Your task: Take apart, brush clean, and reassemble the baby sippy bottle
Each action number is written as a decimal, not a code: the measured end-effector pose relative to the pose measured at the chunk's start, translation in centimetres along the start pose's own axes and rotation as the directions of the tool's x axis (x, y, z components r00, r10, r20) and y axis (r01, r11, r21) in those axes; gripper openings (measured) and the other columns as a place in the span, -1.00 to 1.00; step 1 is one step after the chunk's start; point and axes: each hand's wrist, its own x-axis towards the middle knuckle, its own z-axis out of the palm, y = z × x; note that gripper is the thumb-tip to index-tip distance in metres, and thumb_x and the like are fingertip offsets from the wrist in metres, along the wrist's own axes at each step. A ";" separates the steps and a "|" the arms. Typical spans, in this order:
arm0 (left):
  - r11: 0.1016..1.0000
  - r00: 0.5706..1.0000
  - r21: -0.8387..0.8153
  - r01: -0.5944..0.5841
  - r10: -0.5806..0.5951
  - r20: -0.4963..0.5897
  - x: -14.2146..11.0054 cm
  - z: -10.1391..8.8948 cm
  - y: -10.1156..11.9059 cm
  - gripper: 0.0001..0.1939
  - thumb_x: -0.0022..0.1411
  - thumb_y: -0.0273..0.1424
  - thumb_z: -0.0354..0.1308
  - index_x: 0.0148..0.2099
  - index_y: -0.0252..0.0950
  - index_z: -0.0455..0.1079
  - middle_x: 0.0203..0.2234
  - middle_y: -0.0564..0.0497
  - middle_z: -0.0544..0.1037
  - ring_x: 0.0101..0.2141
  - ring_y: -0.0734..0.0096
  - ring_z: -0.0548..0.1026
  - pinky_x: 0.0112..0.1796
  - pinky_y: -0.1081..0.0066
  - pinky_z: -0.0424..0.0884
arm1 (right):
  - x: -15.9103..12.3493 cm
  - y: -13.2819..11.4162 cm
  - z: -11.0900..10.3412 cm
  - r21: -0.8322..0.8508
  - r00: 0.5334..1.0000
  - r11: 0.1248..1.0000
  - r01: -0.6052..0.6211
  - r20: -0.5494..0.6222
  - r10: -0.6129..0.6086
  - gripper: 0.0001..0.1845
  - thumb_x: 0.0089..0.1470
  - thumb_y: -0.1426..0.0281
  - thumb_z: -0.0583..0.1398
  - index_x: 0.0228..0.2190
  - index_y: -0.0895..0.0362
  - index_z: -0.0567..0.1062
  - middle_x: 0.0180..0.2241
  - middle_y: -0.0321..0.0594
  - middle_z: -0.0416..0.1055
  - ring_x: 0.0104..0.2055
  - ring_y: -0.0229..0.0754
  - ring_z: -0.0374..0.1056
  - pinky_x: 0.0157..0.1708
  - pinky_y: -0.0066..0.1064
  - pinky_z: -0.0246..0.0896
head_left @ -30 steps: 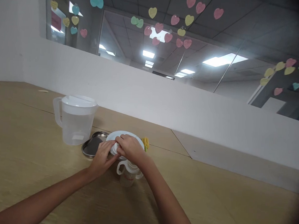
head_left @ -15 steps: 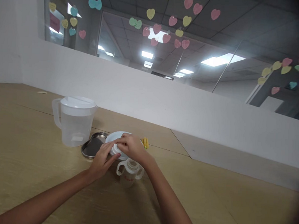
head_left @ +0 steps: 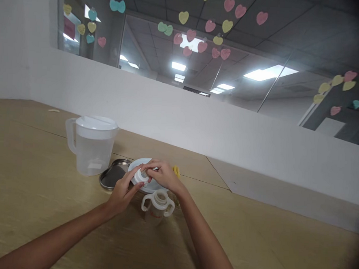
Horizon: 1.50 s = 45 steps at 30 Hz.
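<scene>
My left hand [head_left: 123,192] grips a white baby-bottle cap [head_left: 138,177] at its rim, thumb below and fingers above. My right hand [head_left: 164,175] has its fingers closed at the other side of the cap, on a translucent piece in its middle that looks like the nipple; the fingertips partly cover it. Just in front of the hands, an uncapped baby bottle [head_left: 156,208] with two side handles stands upright on the table. Under and behind the hands is a pale bowl [head_left: 134,164], partly hidden by them.
To the left of the bowl lies a kidney-shaped metal tray [head_left: 111,177]. A translucent lidded pitcher [head_left: 93,151] stands behind it. Something yellow [head_left: 176,171] shows behind my right wrist. A white wall [head_left: 168,115] with a window above borders the wooden table [head_left: 252,236].
My right fingers have drawn back a little from over the cap, so its translucent middle now shows. My left hand keeps its hold. The view has shifted slightly.
</scene>
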 end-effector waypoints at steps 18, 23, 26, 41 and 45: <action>0.933 0.999 0.360 -0.031 0.022 0.029 0.6 0.0 -0.6 -0.61 0.21 -0.16 0.00 0.05 -0.17 0.29 -0.09 -0.08 0.41 -0.05 0.16 0.31 -0.05 0.13 0.15 | 0.2 1.9 -2.4 -0.775 0.958 0.569 -0.273 -0.167 0.232 -0.75 -0.07 0.40 0.23 -0.27 0.17 0.44 -0.28 -0.12 0.45 -0.24 -0.16 0.34 -0.30 -0.40 0.14; 0.898 1.000 0.440 0.027 -0.025 -0.011 0.8 0.1 -1.1 -0.63 0.18 -0.18 0.03 0.01 -0.16 0.31 -0.13 -0.07 0.48 -0.04 0.09 0.30 -0.02 0.04 0.02 | 0.2 3.7 -1.8 -0.799 0.912 0.554 -0.232 0.019 0.410 -0.82 -0.14 0.60 0.17 -0.45 0.18 0.53 -0.39 -0.19 0.50 -0.34 -0.24 0.37 -0.39 -0.52 0.11; 0.884 0.998 0.464 0.062 -0.052 -0.034 0.9 0.2 -1.3 -0.70 0.17 -0.21 0.06 -0.07 -0.14 0.38 -0.09 -0.06 0.47 -0.03 0.06 0.28 -0.02 0.01 0.00 | 0.3 4.4 -1.6 -0.794 0.895 0.569 -0.216 0.072 0.440 -0.72 -0.13 0.64 0.10 -0.39 0.18 0.56 -0.36 -0.19 0.51 -0.32 -0.26 0.38 -0.39 -0.55 0.11; 0.847 0.984 0.516 0.128 -0.044 -0.171 1.3 0.1 -1.7 -0.74 0.15 -0.20 0.06 -0.13 -0.11 0.42 0.03 -0.11 0.31 0.01 0.01 0.21 -0.04 -0.05 0.06 | 0.3 4.3 -1.4 -0.772 0.896 0.597 -0.218 0.085 0.436 -0.64 -0.05 0.58 0.06 -0.22 0.16 0.52 -0.16 -0.15 0.47 -0.12 -0.20 0.35 -0.23 -0.50 0.14; 0.828 0.917 0.549 0.114 0.125 -0.379 2.8 -2.8 -0.7 -0.62 0.19 -0.25 0.01 0.05 -0.23 0.25 0.13 -0.21 0.15 0.11 -0.03 0.12 0.05 -0.05 -0.04 | 0.1 3.8 -1.8 -0.768 0.901 0.600 -0.222 0.074 0.428 -0.65 -0.03 0.56 0.06 -0.21 0.18 0.51 -0.23 -0.15 0.49 -0.22 -0.23 0.38 -0.29 -0.52 0.15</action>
